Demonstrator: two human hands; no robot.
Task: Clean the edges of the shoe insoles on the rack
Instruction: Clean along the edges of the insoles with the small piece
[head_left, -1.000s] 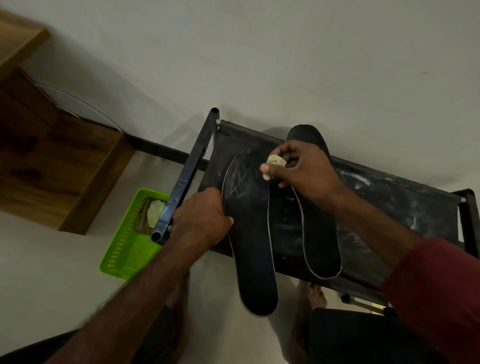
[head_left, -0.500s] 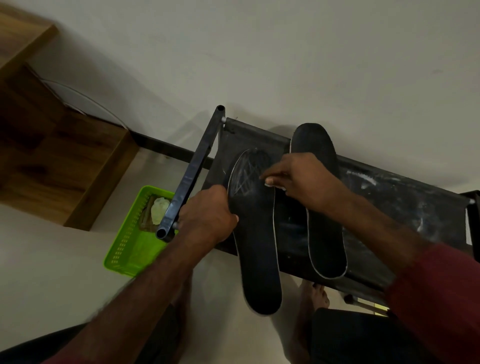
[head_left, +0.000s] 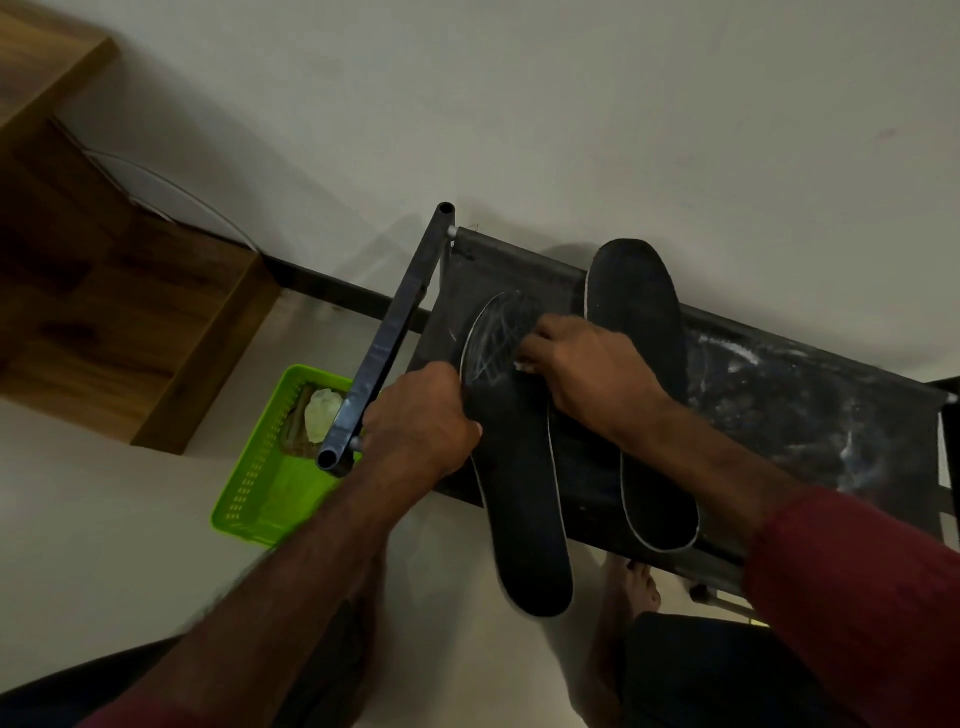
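Two black insoles with pale rims lie on the dark fabric shelf of the rack (head_left: 779, 395). The left insole (head_left: 524, 493) has whitish scuff marks on its toe and its heel hangs over the rack's front edge. My left hand (head_left: 421, 421) grips its left edge near the middle. My right hand (head_left: 587, 374) presses a small pale cloth (head_left: 522, 366), mostly hidden under the fingers, onto the toe area near the insole's right edge. The right insole (head_left: 649, 415) lies beside it, partly under my right wrist.
A green plastic basket (head_left: 270, 493) with a pale rag inside sits on the floor left of the rack's side bar (head_left: 389, 338). A wooden cabinet (head_left: 114, 312) stands further left. The wall is just behind the rack. My bare foot (head_left: 628, 597) is below the shelf.
My right hand turned palm down and lowered the cloth onto the left insole's toe, then slid slightly left. My left hand kept its grip on the insole's edge.
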